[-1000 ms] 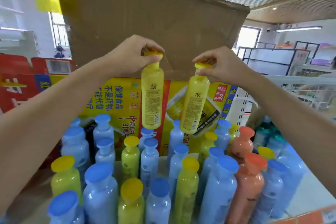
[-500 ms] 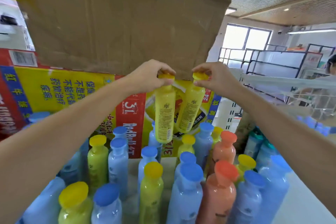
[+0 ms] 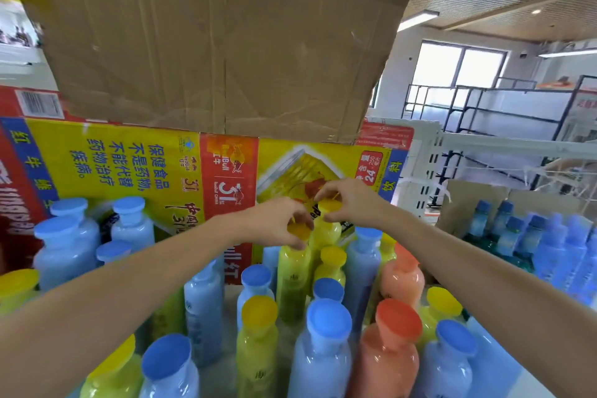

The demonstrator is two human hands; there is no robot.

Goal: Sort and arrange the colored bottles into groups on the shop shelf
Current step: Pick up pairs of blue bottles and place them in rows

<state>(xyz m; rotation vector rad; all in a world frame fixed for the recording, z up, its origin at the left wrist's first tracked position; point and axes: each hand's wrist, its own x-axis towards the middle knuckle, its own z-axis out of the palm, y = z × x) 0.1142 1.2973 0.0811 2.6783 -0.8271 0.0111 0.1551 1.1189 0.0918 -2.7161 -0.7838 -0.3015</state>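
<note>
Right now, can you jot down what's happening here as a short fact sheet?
left hand: pinches the cap of the nearer yellow bottle
right hand: pinches the cap of the farther yellow bottle
held bottles: side by side, at the back of the group
around them: blue bottles, orange bottles, more yellow ones
behind: printed carton, brown cardboard flap above it

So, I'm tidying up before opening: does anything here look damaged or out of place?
The cardboard flap at the back has a ragged, torn top edge and creases. Colours are unsorted: orange bottles and yellow bottles stand scattered among blue bottles. Nothing looks spilled.
</note>
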